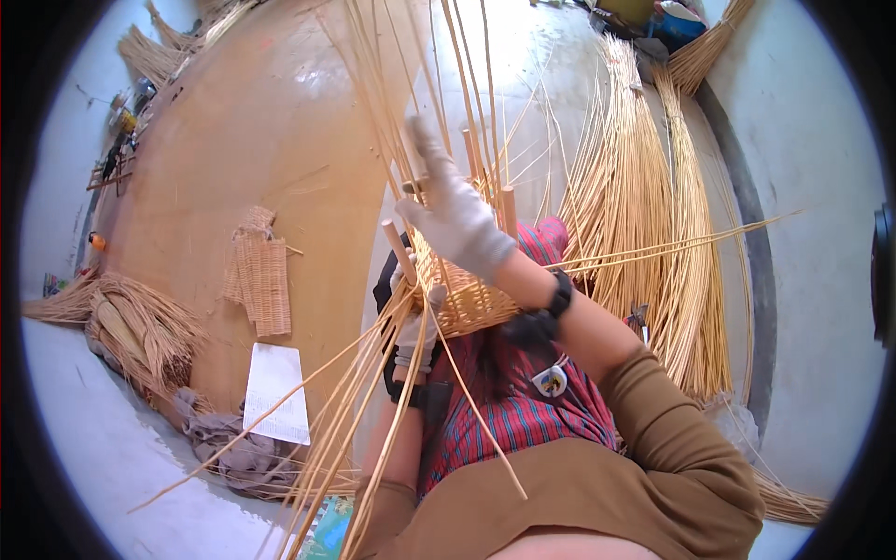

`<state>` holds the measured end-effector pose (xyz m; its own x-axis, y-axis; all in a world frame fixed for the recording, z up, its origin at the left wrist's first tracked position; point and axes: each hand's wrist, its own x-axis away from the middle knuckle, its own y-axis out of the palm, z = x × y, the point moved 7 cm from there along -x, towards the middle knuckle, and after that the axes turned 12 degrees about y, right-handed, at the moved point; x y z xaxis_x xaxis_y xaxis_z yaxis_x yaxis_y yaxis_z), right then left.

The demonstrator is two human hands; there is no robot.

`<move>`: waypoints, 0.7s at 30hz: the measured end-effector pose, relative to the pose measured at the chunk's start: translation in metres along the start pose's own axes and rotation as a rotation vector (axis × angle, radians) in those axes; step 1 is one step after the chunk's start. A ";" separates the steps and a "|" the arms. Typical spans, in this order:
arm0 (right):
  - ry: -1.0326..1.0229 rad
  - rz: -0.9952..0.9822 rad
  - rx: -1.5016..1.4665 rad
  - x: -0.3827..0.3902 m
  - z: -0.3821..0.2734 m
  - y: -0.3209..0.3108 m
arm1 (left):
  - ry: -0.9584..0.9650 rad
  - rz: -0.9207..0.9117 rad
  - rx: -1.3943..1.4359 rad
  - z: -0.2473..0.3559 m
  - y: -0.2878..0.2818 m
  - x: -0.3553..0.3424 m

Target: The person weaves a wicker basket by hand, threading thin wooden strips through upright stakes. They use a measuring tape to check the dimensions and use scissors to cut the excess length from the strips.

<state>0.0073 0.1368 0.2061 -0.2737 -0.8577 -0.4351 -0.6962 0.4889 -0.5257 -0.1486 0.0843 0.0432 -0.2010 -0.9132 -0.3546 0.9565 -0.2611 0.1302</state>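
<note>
A partly woven wicker basket [467, 306] rests on my lap, with thick wooden pegs [399, 250] standing up from its corners. Long, thin canes [462, 75] rise from its far side, and more canes [359, 373] fan out toward the lower left. My left hand [415, 338], in a pale glove, grips the basket's near left corner, partly hidden by the canes. Over the basket, my gloved right hand [457, 219] has its fingers stretched out and thumb apart, close to the upright canes. Whether it touches them I cannot tell.
Bundles of long canes [621, 187] lie on the right. Flat woven panels [261, 280] and a white sheet [277, 392] are on the floor to the left. Another cane bundle [140, 327] and grey cloth [238, 448] lie by the left wall. Pliers-like tool [638, 317] sits right of my lap.
</note>
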 end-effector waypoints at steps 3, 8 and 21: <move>0.282 -0.030 -0.309 0.081 0.017 -0.047 | -0.005 -0.007 -0.027 0.003 -0.008 0.003; 0.578 0.166 -0.800 0.168 0.111 -0.042 | 0.023 0.183 -0.066 -0.005 0.007 0.001; 0.827 0.308 -1.028 0.193 0.129 -0.131 | 0.088 -0.220 -0.398 0.102 0.062 0.039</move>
<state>0.1308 -0.0724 0.0967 -0.5697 -0.7572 0.3195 -0.6118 0.6503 0.4502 -0.1183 0.0006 0.1316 -0.4056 -0.8149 -0.4140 0.9036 -0.2892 -0.3161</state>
